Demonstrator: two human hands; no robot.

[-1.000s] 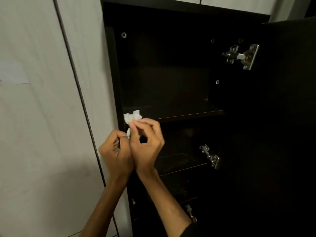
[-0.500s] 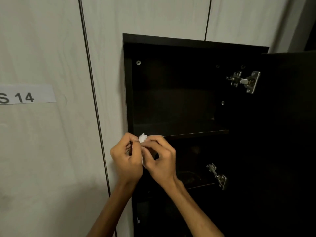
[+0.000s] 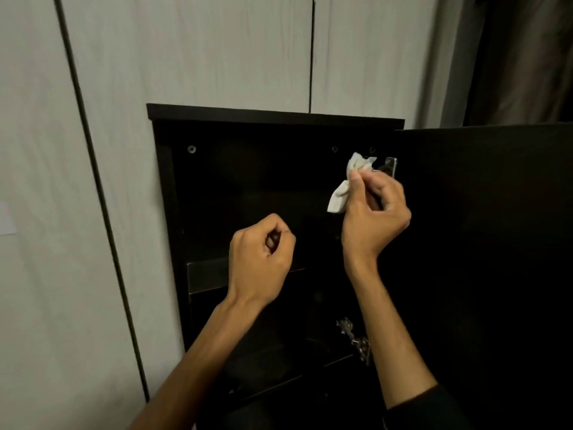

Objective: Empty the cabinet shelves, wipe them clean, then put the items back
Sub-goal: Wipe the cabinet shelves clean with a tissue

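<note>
Head cam: right hand [image 3: 373, 218] pinches a crumpled white tissue [image 3: 347, 184] up by the top hinge [image 3: 390, 166] of the open black cabinet [image 3: 273, 116]; left hand [image 3: 260, 259] is curled, holding nothing.

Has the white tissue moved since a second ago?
Yes. The white tissue, pinched by the right hand, went from the shelf edge up-right to the upper hinge.

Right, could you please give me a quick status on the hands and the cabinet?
Right hand pinches tissue by top hinge. Left hand curled, holding nothing. Cabinet door open, top shelf looks bare.
</note>
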